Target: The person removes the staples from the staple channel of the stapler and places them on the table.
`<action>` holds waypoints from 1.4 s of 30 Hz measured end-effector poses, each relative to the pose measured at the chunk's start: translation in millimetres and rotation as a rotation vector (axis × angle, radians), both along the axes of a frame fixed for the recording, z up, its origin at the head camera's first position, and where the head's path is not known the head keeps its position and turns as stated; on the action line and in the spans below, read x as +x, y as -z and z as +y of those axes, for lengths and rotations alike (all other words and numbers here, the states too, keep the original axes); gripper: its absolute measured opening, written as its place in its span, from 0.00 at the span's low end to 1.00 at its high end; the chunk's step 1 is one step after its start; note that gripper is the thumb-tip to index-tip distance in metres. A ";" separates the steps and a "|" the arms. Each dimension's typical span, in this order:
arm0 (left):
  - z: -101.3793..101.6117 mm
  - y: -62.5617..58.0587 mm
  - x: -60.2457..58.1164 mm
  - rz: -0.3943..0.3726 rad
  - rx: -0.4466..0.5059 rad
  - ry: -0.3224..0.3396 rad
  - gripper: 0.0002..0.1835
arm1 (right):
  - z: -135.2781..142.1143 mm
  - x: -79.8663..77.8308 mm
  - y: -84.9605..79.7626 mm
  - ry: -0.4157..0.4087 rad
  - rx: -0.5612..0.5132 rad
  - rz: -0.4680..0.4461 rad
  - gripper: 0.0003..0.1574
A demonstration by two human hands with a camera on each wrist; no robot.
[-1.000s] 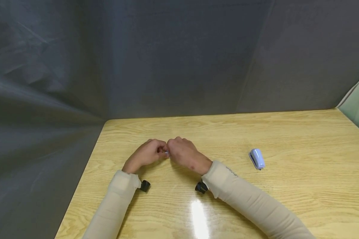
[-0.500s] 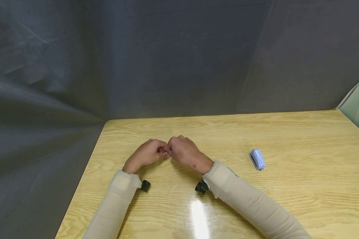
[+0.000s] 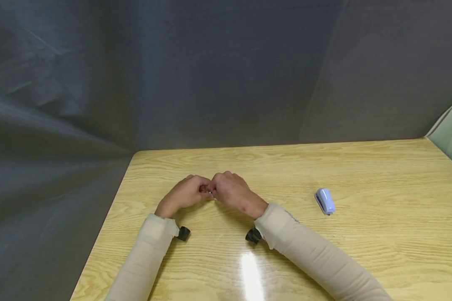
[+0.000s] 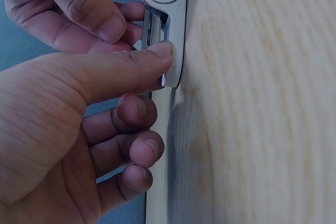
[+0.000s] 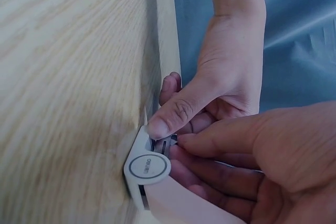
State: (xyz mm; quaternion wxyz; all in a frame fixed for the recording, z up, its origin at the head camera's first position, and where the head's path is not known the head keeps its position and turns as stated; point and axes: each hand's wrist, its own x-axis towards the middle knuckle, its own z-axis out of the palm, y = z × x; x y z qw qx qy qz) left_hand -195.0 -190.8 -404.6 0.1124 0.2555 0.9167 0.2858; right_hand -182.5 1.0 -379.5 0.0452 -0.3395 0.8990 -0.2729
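Pink and white, 1 stapler (image 5: 149, 167) sits between the left hand (image 3: 186, 192) and the right hand (image 3: 231, 191), left of the middle of the table (image 3: 380, 188). In the head view the hands hide nearly all of it, leaving a pale glint between the fingers; in the right wrist view its pink arm (image 5: 189, 203) is cut off at the bottom.

The left hand pinches the end of the white part, thumb on top, its 3 other fingertips loosely curled. The right hand has thumb and fingers clamped together at the metal rail (image 4: 155, 27); whether a small piece is between them is hard to make out.

Far beyond the hands, the table's far edge meets a dark curtain (image 3: 226, 71). Its left edge lies closer than its right, and its near edge is out of view. Bare wood stretches right from the right hand to a lavender stapler (image 3: 325, 201), well apart.

Counted: 2 hands, 2 beige sleeves (image 3: 143, 255), 2 staplers, 2 black blocks (image 3: 184, 233) beside the cuffs, 1 table.
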 end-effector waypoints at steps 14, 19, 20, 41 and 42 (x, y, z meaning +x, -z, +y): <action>-0.6 1.2 0.8 -0.002 0.018 0.009 0.03 | 2.1 -1.2 1.2 -0.001 -0.023 -0.010 0.20; -1.1 0.7 0.9 -0.008 0.027 0.009 0.03 | 4.2 -0.8 -1.0 0.013 -0.032 -0.009 0.17; -1.1 0.6 0.9 -0.008 0.030 0.009 0.03 | 4.7 -0.6 -1.7 0.017 -0.032 -0.006 0.16; 0.0 -1.9 -0.7 -0.035 0.005 -0.011 0.08 | 10.8 21.4 -11.1 -0.085 -0.018 0.002 0.30; 0.1 -1.9 -0.5 -0.034 0.004 -0.013 0.08 | 11.1 23.3 -11.4 -0.094 -0.016 -0.002 0.30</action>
